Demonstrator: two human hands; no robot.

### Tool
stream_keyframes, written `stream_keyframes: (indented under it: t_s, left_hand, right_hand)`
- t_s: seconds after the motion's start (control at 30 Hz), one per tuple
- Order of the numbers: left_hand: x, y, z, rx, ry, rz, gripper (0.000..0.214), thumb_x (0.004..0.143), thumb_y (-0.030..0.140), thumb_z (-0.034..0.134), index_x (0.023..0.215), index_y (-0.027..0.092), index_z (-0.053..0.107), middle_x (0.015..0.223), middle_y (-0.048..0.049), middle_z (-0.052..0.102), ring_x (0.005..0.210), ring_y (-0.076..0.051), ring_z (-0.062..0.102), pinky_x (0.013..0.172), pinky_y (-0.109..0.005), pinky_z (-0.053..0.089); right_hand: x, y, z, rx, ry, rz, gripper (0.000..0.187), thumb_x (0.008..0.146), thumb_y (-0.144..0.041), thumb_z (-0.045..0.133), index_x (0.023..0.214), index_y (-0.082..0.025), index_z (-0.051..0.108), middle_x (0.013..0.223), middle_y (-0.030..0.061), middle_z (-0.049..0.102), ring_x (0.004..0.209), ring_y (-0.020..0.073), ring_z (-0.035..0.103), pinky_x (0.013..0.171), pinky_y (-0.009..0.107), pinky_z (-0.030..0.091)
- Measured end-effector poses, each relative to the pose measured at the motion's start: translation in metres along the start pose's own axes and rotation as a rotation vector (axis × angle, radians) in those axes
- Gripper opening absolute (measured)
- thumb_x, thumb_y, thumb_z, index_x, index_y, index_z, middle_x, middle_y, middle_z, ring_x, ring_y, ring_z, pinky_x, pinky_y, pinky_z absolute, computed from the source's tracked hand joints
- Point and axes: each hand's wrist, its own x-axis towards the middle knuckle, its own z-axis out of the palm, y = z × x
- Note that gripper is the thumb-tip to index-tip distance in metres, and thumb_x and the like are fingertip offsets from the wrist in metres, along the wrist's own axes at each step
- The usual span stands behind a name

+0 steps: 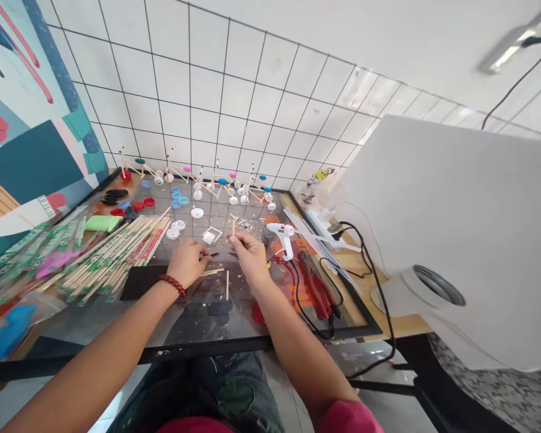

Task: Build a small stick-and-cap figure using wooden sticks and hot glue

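My right hand (252, 258) pinches a short wooden stick (233, 227) and holds it upright over the table. My left hand (188, 261) is closed, low over the tabletop, with a thin dark piece (214, 254) at its fingertips; what exactly it is does not show. Just beyond the hands lies a small stick frame (215, 231) beside white caps (208, 238). Loose sticks (227, 285) rest nearer to me. A white glue gun (283, 236) stands to the right of my right hand.
Several small bicycle-like stick models (222, 181) with cap wheels line the back. Wrapped chopsticks (112, 255) pile up at left, near blue caps (176, 196) and red caps (148, 202). Red-handled pliers (318, 288) and a black cable (385, 300) lie right. Scraps litter the middle.
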Motion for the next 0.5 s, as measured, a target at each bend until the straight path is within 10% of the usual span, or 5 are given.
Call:
stream_keyframes:
  t_s: [0.3,0.5]
  left_hand:
    - [0.000,0.008,-0.005,-0.987,0.022,-0.262,0.029,0.067,0.040,0.088,0.076,0.020,0.069,0.076,-0.0047,0.076,0.074,-0.023,0.070,0.076,-0.036,0.057]
    - [-0.001,0.020,-0.014,-1.418,0.061,-0.404,0.044,0.048,0.012,0.100,0.082,0.015,0.073,0.067,-0.0002,0.072,0.061,-0.014,0.067,0.061,-0.024,0.053]
  right_hand:
    - [0.000,-0.004,-0.001,-0.034,-0.089,0.021,0.037,0.082,-0.062,0.076,0.088,-0.026,0.084,0.091,0.0043,0.082,0.085,0.0247,0.069,0.084,0.039,0.057]
    - [-0.001,-0.005,-0.003,-0.165,-0.091,-0.031,0.027,0.083,-0.056,0.078,0.087,-0.031,0.085,0.092,0.0055,0.082,0.086,0.0272,0.068,0.088,0.041,0.057]
